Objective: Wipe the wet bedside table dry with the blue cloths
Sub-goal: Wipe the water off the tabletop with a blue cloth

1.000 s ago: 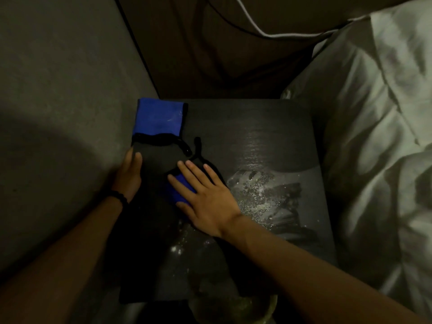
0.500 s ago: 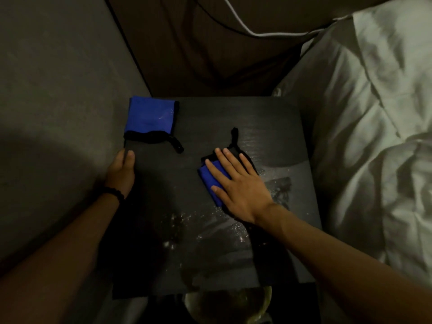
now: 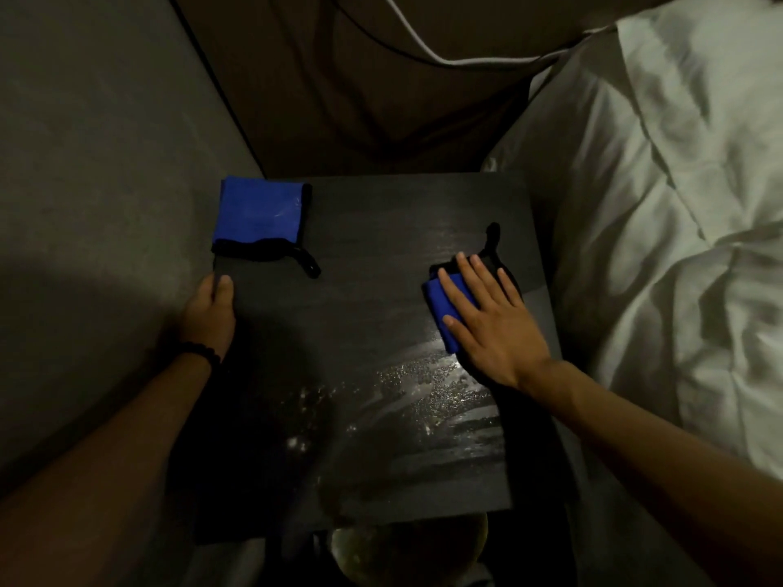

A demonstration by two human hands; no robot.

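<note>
The dark bedside table (image 3: 373, 230) fills the middle of the view, with water droplets shining on its near right part (image 3: 428, 383). My right hand (image 3: 491, 319) lies flat, fingers spread, pressing a folded blue cloth (image 3: 442, 307) with black trim onto the table near its right edge. A second folded blue cloth (image 3: 258, 216) with a black edge and loop lies at the far left corner, untouched. My left hand (image 3: 209, 311) grips the table's left edge, a dark bead bracelet on the wrist.
A grey wall (image 3: 97, 184) runs along the left side. White rumpled bedding (image 3: 678, 205) lies right beside the table on the right. A white cable (image 3: 423, 44) hangs across the dark headboard behind. A round pale object (image 3: 406, 548) shows under the table's near edge.
My right hand has slid the blue cloth from the table's middle left across to the right edge. The left hand has stayed on the left edge.
</note>
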